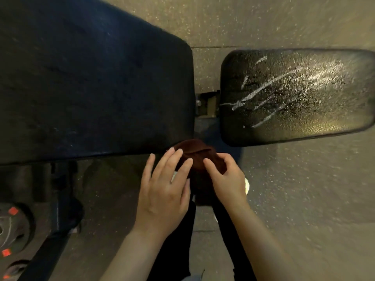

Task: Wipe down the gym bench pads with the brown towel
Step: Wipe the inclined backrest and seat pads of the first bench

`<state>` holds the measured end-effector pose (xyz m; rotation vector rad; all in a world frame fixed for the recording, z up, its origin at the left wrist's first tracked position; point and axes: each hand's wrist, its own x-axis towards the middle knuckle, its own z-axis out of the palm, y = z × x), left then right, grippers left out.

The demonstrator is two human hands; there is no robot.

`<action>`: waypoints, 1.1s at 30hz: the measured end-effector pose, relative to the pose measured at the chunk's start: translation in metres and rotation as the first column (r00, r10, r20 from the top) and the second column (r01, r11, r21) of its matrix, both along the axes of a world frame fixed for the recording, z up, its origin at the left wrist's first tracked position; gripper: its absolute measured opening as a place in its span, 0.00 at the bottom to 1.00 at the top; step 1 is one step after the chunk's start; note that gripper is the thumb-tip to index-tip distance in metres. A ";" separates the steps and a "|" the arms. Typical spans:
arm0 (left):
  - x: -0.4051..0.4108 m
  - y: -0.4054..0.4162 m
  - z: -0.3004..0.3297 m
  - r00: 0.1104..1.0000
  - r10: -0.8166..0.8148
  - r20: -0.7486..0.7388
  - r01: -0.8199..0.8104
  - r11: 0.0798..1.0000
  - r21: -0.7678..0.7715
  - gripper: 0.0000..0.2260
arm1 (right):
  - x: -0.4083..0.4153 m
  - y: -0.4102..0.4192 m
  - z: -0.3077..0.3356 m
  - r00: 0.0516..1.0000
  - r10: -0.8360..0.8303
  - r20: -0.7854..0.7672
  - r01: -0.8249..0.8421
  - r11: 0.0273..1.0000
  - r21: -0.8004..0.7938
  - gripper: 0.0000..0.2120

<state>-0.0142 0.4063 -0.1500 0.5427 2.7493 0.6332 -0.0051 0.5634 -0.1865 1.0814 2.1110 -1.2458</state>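
Head view: right hand (228, 180) pinches the brown towel (197, 157), left hand (164, 191) spread flat hiding its lower part.

Towel (195, 154) at large pad's (91, 82) near corner, small pad (294, 94) rightward.

the speckled floor (304, 199) is carrying the desk, whose two dark pads are sitting ahead of the hands. the large pad (91, 82) is spreading out ahead and to the left of the left hand (164, 191). the smaller pad (294, 94), streaked with white smears, is lying ahead and to the right of the right hand (227, 179). weight plates (14, 228) are resting on the floor far left of the hands.
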 end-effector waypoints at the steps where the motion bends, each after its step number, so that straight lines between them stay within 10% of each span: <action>1: 0.003 0.007 -0.008 1.000 -0.013 0.012 0.013 1.000 0.028 0.18 | 0.008 0.008 -0.003 1.000 0.012 -0.012 -0.012 1.000 -0.023 0.16; 9: 0.019 0.071 -0.119 0.920 -0.149 0.363 0.116 0.987 0.111 0.23 | 0.065 0.077 -0.070 0.953 0.286 -0.105 -0.302 0.928 -0.217 0.17; 17: 0.027 0.097 -0.180 0.951 -0.244 0.190 0.250 0.968 -0.005 0.07 | 0.071 0.113 -0.140 0.886 0.440 -0.146 -0.455 0.886 -0.091 0.16; 26: -0.021 0.088 -0.178 0.869 -0.281 0.407 0.335 0.940 -0.065 0.02 | 0.010 0.136 -0.168 0.397 0.918 -0.011 -0.917 0.396 -0.058 0.12; 33: -0.020 0.093 -0.186 0.871 -0.430 0.239 0.468 0.873 -0.137 0.03 | 0.001 0.118 -0.168 0.205 0.973 -0.106 -0.941 0.226 0.251 0.10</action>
